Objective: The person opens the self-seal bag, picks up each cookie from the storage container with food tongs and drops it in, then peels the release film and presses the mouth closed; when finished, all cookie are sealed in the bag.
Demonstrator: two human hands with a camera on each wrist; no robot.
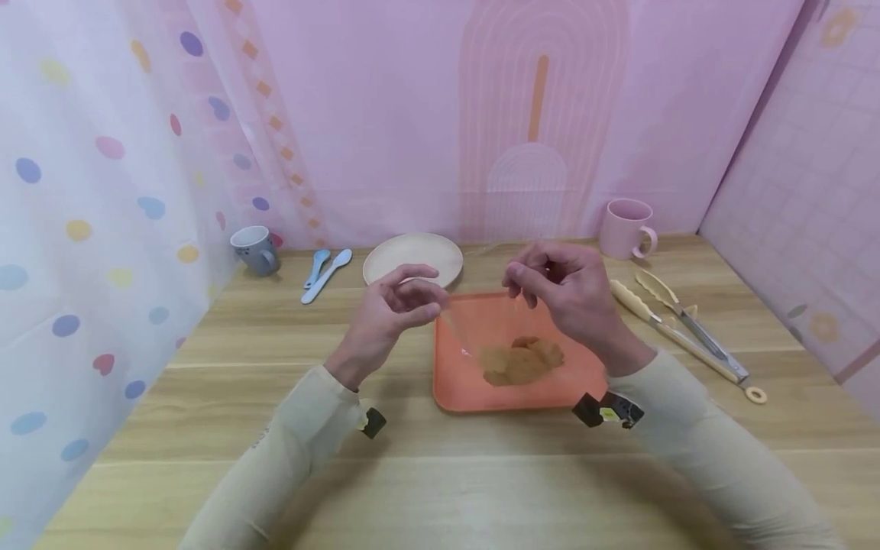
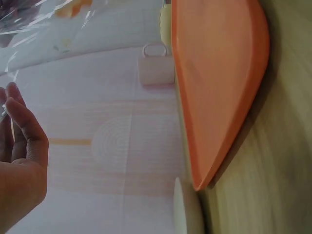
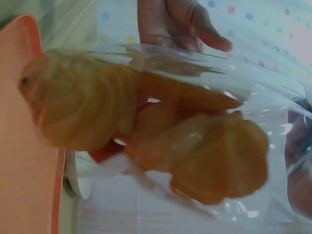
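Note:
A clear plastic bag (image 3: 265,105) with golden-brown, ridged pastries (image 1: 524,365) inside hangs over the orange tray (image 1: 457,393). On its left side, my left hand (image 1: 393,313) holds the bag's upper edge near the thumb tip, its fingers curved. My right hand (image 1: 567,294) pinches the other upper side between thumb and curled fingers. Seen close up in the right wrist view, one pastry (image 3: 85,107) has a swirled surface and a small dark spot. In the left wrist view, the left hand's fingertips meet the shiny film (image 2: 29,29).
Behind the tray lies a cream plate (image 1: 412,256). Metal tongs (image 1: 687,336) with cream tips rest to the right, below a pink mug (image 1: 624,229). At the left back are two light-blue spoons (image 1: 326,276) and a grey-blue cup (image 1: 256,250). Patterned curtains enclose the table.

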